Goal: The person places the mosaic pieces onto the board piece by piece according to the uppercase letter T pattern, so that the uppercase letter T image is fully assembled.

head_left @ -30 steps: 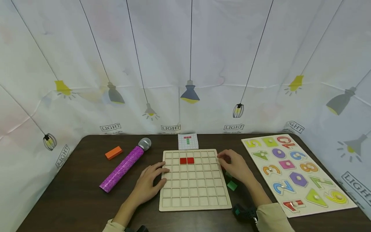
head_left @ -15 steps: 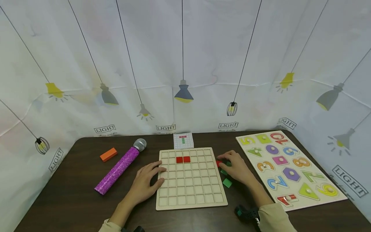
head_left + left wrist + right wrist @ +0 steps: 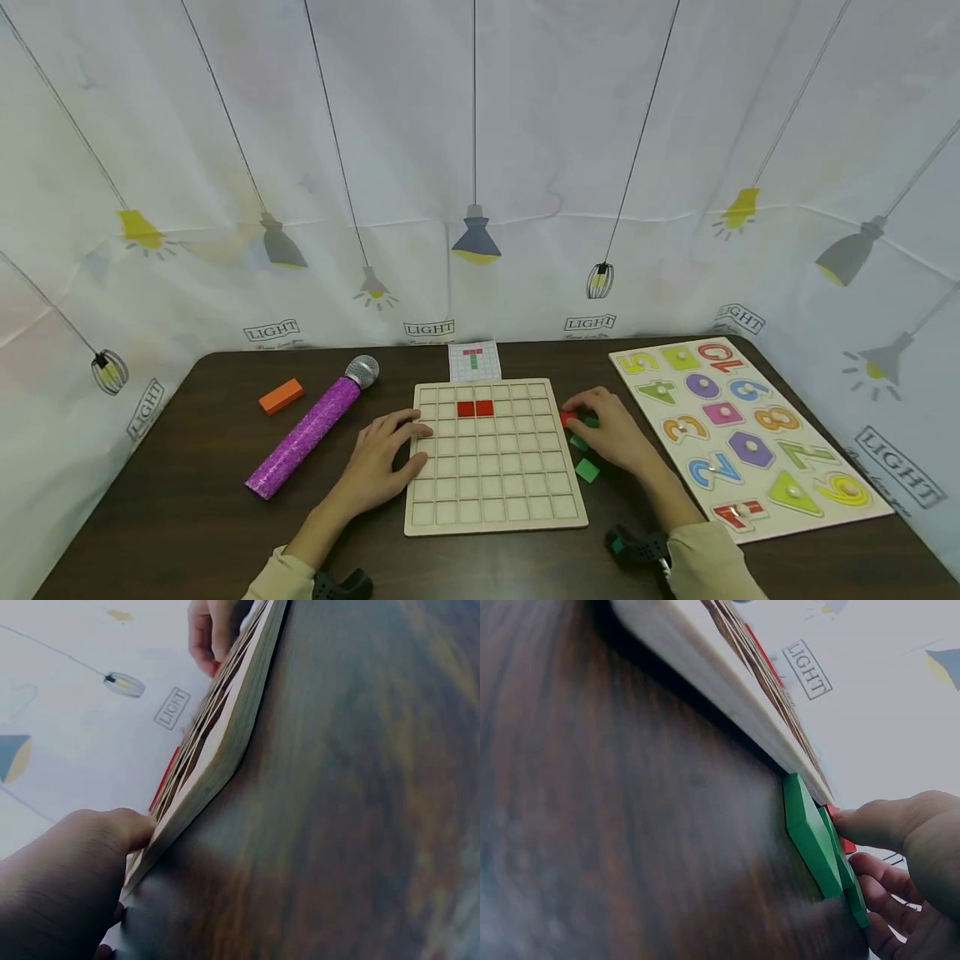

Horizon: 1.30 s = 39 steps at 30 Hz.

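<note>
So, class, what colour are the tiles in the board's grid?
Red; the tiles show best in the head view.

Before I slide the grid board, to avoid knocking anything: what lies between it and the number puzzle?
In the head view: a red tile, green tiles, the right hand and forearm, and a black wrist device at the near end.

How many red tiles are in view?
3: first tile and second tile side by side on the grid board; third tile beside it, at the right hand; that hand may hide more.

There are three red tiles [image 3: 467, 409], three green tiles [image 3: 587, 471] and two hands [image 3: 379, 465].
</note>
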Tool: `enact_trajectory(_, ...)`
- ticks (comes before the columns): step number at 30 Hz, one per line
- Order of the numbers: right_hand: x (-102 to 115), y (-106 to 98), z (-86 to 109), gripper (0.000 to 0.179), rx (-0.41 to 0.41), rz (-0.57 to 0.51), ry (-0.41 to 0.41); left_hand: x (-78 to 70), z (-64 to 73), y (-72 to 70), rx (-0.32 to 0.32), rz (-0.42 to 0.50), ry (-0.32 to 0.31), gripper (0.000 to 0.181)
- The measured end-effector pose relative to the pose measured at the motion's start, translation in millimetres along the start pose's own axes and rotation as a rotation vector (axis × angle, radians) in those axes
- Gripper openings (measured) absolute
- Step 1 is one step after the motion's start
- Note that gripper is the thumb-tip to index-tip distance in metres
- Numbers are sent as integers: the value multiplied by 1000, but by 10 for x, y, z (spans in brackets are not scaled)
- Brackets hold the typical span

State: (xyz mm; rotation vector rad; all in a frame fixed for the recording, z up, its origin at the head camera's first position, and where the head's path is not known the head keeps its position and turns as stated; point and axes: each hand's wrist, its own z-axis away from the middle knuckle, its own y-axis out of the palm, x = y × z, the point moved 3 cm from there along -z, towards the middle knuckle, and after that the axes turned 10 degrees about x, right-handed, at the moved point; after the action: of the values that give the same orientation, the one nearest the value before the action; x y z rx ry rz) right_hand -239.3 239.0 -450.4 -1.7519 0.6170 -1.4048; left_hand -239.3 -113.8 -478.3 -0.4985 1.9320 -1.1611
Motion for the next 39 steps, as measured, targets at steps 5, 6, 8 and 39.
enact_trajectory(5, -4, 6, -2, 19, -8, 17, 16, -4, 16, 9, 5, 14, 13, 28)
enact_trajectory(6, -2, 7, -6, 19, -10, 18, 15, -1, 19, 8, 5, 17, 14, 27)
enact_trajectory(8, 9, 10, -18, 19, -16, 19, 9, 7, 23, 1, 3, 28, 14, 27)
enact_trajectory(39, 203, 92, -263, 16, -18, -229, 24, 42, 20, 3, -32, 53, -5, 22)
